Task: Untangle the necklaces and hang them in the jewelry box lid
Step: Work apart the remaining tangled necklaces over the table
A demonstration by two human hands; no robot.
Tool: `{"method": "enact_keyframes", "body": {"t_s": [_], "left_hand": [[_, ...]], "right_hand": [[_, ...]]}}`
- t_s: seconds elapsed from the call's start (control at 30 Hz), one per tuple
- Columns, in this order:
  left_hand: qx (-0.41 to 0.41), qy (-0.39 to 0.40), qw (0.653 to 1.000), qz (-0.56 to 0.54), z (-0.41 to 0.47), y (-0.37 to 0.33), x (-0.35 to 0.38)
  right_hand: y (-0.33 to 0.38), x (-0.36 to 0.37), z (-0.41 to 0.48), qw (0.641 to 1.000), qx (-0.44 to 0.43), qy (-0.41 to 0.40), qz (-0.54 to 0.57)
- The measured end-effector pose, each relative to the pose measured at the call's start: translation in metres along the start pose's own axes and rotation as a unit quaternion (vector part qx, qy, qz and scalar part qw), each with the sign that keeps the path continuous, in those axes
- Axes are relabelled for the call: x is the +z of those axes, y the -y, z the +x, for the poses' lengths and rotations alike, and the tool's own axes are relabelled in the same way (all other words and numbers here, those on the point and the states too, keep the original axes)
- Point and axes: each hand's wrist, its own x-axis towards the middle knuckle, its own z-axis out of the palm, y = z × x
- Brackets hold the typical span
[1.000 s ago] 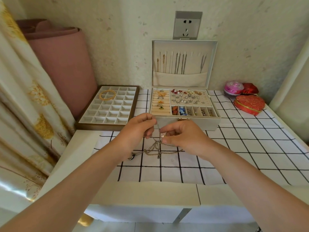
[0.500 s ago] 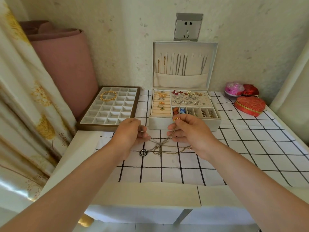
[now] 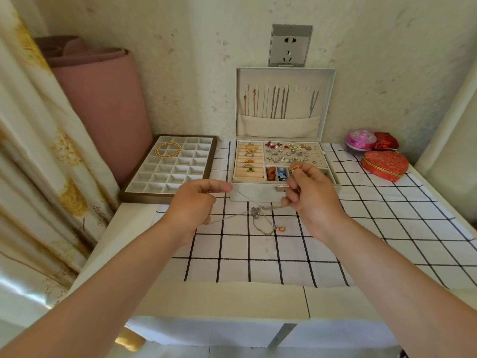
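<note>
Head view is showing you working at the knot, not yet at the hanging. Your left hand (image 3: 196, 202) is pinching a thin silver strand between thumb and forefinger, the other fingers curling under. Your right hand (image 3: 312, 197) is pinching the thicker end of the chain with its fingertips, just in front of the jewelry box (image 3: 260, 189). You are holding the two hands apart so that the strand between them is drawing taut and the tangle is opening where you can see it.

The necklaces (image 3: 256, 212) are bunching in a small knot midway between your hands, low over the checked cloth (image 3: 258, 254); whether the knot is touching the cloth I cannot tell. A loop is trailing down from it, and an orange pendant (image 3: 280, 229) is lying at its end on the cloth, which I judge is taking weight off the knot.

The jewelry box lid (image 3: 299, 107) is standing upright behind the box, straight ahead of you, so the reach to it is going to be short. Several chains (image 3: 277, 102) are hanging there, tails tucking into the pocket (image 3: 278, 125), and the pegs (image 3: 302, 87) towards the right are looking free. The divided tray (image 3: 167, 177) with its gold bangles (image 3: 167, 149) is sitting off to the left, well apart from your work.

Pulling harder is likely tightening the knot, so easing the strands apart is looking the safer course.
</note>
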Motion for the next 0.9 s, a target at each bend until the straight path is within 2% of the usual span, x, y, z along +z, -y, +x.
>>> {"method": "enact_keyframes", "body": {"t_s": [0.1,0.2,0.27,0.37,0.43,0.5,0.6,0.8,0.9], "left_hand": [[0.060,0.014,0.990,0.127,0.000,0.004,-0.003],[0.126,0.030,0.951,0.280,-0.003,0.007,-0.005],[0.166,0.023,0.913,0.372,-0.002,0.009,-0.005],[0.205,0.036,0.859,0.468,-0.005,0.010,-0.003],[0.201,0.054,0.848,0.488,-0.009,0.011,-0.003],[0.209,0.056,0.841,0.496,-0.013,0.011,-0.001],[0.228,0.050,0.836,0.496,-0.018,0.012,0.002],[0.255,0.009,0.844,0.472,-0.026,0.008,-0.005],[0.289,0.001,0.844,0.452,-0.024,0.010,-0.008]], "right_hand": [[0.004,-0.001,-0.001,0.997,-0.024,0.009,-0.079],[0.003,0.000,-0.006,0.968,-0.092,0.051,-0.227],[0.004,-0.001,-0.012,0.920,-0.126,0.099,-0.357],[0.005,-0.003,-0.022,0.819,-0.143,0.163,-0.532],[0.003,-0.002,-0.026,0.742,-0.172,0.185,-0.621],[0.000,-0.002,-0.028,0.696,-0.170,0.201,-0.668],[-0.001,-0.005,-0.027,0.695,-0.121,0.216,-0.675],[0.018,-0.016,-0.025,0.778,-0.044,0.235,-0.580],[0.022,-0.021,-0.026,0.792,-0.029,0.217,-0.570]]}}
